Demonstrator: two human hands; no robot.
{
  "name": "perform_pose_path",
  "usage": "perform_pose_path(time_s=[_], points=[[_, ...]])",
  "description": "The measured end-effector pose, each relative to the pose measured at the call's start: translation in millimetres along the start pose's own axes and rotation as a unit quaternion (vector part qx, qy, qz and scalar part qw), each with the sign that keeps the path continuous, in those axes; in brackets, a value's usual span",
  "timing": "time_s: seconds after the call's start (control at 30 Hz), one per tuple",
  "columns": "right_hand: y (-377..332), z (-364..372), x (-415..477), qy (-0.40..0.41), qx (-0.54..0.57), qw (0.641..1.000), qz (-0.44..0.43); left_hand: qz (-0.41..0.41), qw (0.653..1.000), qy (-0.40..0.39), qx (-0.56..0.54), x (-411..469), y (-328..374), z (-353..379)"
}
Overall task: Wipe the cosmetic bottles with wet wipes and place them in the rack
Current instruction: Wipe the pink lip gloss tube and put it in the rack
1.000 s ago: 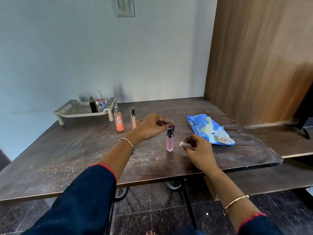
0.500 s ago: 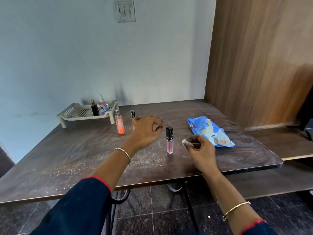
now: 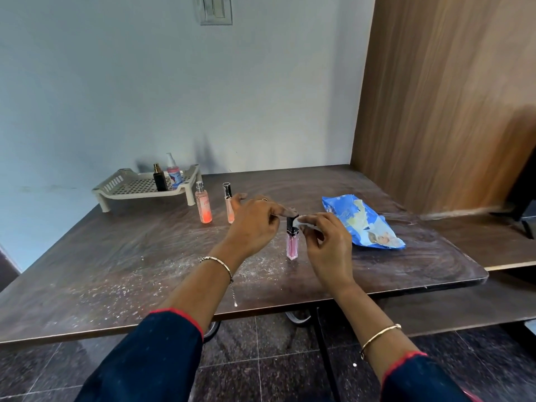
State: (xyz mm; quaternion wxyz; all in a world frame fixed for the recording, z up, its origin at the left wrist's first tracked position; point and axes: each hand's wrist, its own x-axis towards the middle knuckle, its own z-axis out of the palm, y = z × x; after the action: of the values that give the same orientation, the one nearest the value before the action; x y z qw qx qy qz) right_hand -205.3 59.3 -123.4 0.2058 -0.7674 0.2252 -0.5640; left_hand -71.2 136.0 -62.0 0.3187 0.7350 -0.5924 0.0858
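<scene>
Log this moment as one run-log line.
step: wiping pink bottle | left hand: finger on cap | right hand: pinches wipe at cap | rack: two bottles

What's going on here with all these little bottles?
A person is cleaning cosmetic bottles. The left hand steadies the top of a pink bottle on the table, while the right hand presses a wipe against its black cap. A black bottle and a pump bottle stand in the rack; an orange bottle and a peach tube wait beside it.

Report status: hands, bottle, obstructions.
Left hand presses cap of pink bottle. Right hand pinches wet wipe against it. Bottle upright on table. Peach spray bottle, peach tube stand before rack.
</scene>
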Motion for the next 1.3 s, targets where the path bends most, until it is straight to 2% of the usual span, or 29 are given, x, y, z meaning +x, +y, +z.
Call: perform_pose_path(time_s=[0.2,0.37,0.7,0.87,1.1,1.3], points=[[5,8,4,0.002,-0.059,0.994,-0.087,-0.015,1.000,-0.004,-0.022,4,-2,2],[14,8,2,-0.032,-0.089,0.988,-0.118,-0.009,1.000,-0.023,-0.014,12,-4,-2],[25,5,-16,-0.106,-0.139,0.982,-0.070,0.004,0.999,-0.033,0.014,17,3,-7],[20,6,-7,-0.067,-0.115,0.990,-0.043,0.003,0.999,-0.043,0.010,20,4,-8],[3,8,12,-0.009,-0.090,0.994,-0.062,0.007,0.998,-0.056,0.023,24,3,-9],[19,8,-14,-0.068,-0.115,0.990,-0.056,0.001,0.999,-0.035,0.016,21,4,-6]])
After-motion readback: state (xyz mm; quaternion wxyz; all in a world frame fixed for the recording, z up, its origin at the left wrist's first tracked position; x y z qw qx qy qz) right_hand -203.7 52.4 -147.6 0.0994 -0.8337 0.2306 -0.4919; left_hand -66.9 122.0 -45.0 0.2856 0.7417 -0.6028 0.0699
